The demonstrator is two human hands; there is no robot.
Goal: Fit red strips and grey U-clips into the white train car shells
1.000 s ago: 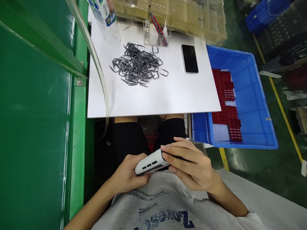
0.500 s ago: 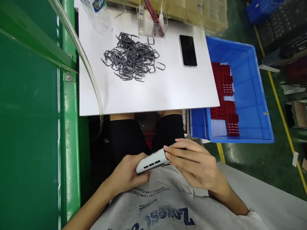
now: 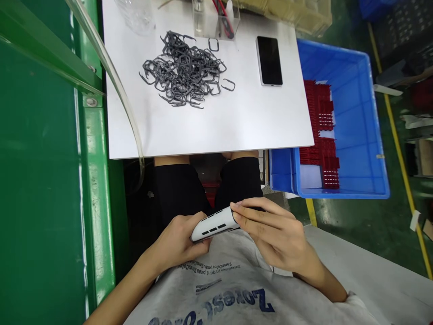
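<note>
Over my lap, a white, rounded plastic housing with rows of dark slots (image 3: pixel 214 225) is held between both hands. My left hand (image 3: pixel 184 237) is closed round its left end, thumb on top and fingers beneath. At the other end, my right hand (image 3: pixel 270 230) pinches the dark-edged corner between thumb and fingers. The underside of the housing is hidden, so its exact kind cannot be told. Beyond my knees, a tangled pile of dark grey plastic loops (image 3: pixel 186 72) lies on the white table (image 3: pixel 216 131).
A black-screened phone (image 3: pixel 269 61) lies right of the pile. Behind stand a clear holder with tools (image 3: pixel 216 25) and a plastic bottle (image 3: pixel 137 16). A blue crate (image 3: pixel 358 122) at right holds red slotted parts (image 3: pixel 321 122). A clear hose (image 3: pixel 111 67) hangs beside the green machine frame (image 3: pixel 98 180).
The white housing has rolled slightly in my hands, so a second row of slots shows more. The table and its contents sit a little higher in view.
</note>
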